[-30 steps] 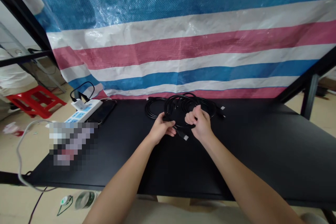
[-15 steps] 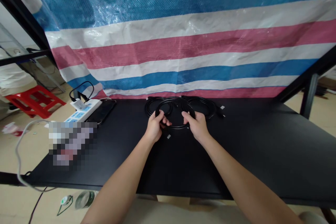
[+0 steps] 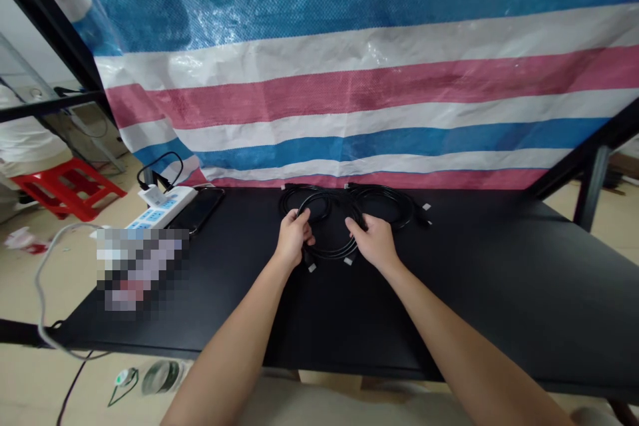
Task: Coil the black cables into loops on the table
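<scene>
A coiled black cable lies on the black table, its two silver-tipped plugs pointing toward me. My left hand is closed on the coil's left side. On the coil's right side, my right hand grips the loops with curled fingers. Two more coiled black cables lie just behind, one at the left and one at the right, close to the striped tarp.
A blue, white and pink striped tarp hangs behind the table. A white power strip and a dark phone lie at the table's back left. A red stool stands on the floor to the left. Black frame posts flank the table.
The coil has come down from a raised, bunched hold and now lies flatter on the table, nearer to me. Both hands shifted slightly toward me with it.
</scene>
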A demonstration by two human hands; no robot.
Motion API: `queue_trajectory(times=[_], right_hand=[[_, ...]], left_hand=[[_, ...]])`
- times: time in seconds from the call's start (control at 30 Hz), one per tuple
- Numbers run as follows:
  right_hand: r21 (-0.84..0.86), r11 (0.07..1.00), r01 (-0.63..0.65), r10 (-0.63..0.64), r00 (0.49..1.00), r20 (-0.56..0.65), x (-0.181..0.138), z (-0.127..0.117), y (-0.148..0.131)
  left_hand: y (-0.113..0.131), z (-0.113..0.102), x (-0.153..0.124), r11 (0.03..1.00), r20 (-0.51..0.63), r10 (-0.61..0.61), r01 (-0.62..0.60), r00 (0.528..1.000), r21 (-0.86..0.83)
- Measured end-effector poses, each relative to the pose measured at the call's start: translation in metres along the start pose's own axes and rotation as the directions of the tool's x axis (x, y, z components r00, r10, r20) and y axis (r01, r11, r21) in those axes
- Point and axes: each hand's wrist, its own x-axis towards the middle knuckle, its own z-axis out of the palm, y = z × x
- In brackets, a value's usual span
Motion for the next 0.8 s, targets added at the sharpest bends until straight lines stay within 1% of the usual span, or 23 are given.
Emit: queue_trajectory(times=[0.1,0.2,0.27,0.37,0.47,0.57,0.67,0.8], right_hand=[[-0.072,0.997,0.035,-0.036,0.999,0.0,0.0,0.002,0.001],[-0.127,0.99,0.069,-0.066,0.997,0.026,-0.001,0.007,0.003],[-0.219,0.972,0.087,-0.071,0.994,0.077,-0.003,0.01,0.004],[-0.387,0.918,0.091,-0.027,0.985,0.169,-0.003,0.013,0.004],[-0.488,0.872,0.051,0.051,0.98,0.194,0.004,0.016,-0.002],[-0.553,0.833,0.015,0.12,0.971,0.207,0.02,0.023,-0.012],[-0.592,0.806,0.0,0.178,0.953,0.243,0.041,0.035,-0.021],[-0.619,0.781,-0.079,0.294,0.922,0.252,0.066,0.055,-0.027]], left_hand=[[0.006,-0.002,-0.001,0.998,0.019,-0.049,0.049,0.999,-0.034],[0.012,-0.008,0.0,0.992,0.077,-0.104,0.109,0.992,-0.063],[0.015,-0.012,0.003,0.988,0.105,-0.12,0.13,0.987,-0.088],[0.017,-0.018,0.007,0.985,0.09,-0.102,0.114,0.991,-0.13],[0.017,-0.023,0.012,0.989,0.044,-0.043,0.049,0.998,-0.142],[0.016,-0.027,0.018,0.994,-0.065,0.024,-0.031,0.998,-0.109],[0.012,-0.029,0.026,0.993,-0.185,0.104,-0.111,0.977,-0.032],[0.007,-0.033,0.036,0.971,-0.26,0.232,-0.209,0.937,0.113]])
